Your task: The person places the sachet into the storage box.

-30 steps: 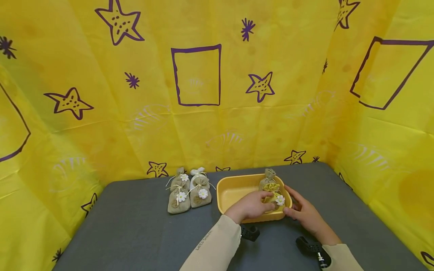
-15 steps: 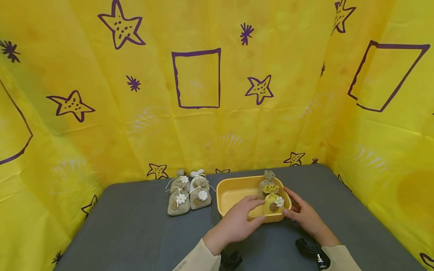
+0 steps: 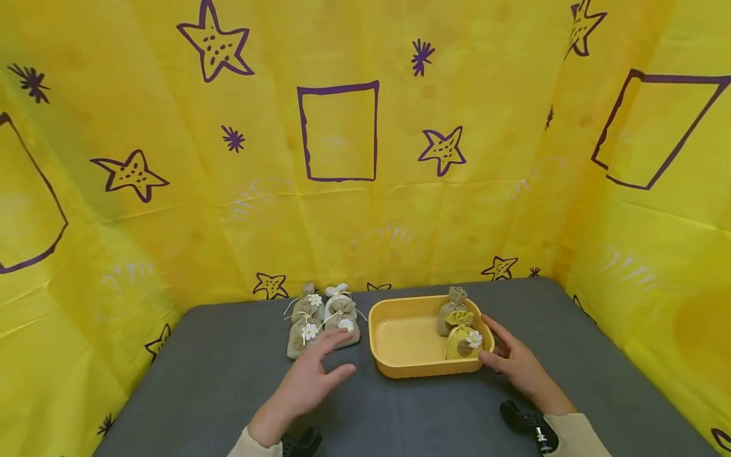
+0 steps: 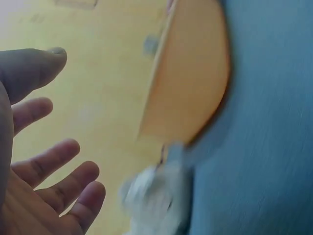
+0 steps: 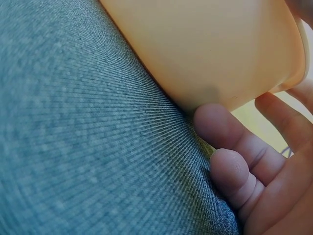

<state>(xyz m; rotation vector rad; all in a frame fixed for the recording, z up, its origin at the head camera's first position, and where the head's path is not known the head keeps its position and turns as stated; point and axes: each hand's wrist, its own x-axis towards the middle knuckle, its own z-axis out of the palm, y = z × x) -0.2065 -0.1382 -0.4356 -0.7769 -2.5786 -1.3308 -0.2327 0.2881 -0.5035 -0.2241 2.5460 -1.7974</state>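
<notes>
My left hand hovers with spread fingers near the front of several small drawstring sachets, its fingertips overlapping them in the head view. Nothing is in its palm in the left wrist view, where a pale sachet shows blurred. My right hand holds the right end of a yellow-orange plastic tray, thumb at the front corner. In the right wrist view its fingertips meet the tray's outer wall. Inside, at the right end, a yellow sachet with a white flower stands before a tan sachet.
The grey table carries everything. Behind it hangs a yellow cloth with purple drawings, folding round at the sides. A white sachet stands at the back of the left group. Black straps sit on the wrists.
My left hand has let go of the yellow sachet in the tray and moved left, out of the tray, to the sachet group. The right hand stays on the tray's end.
</notes>
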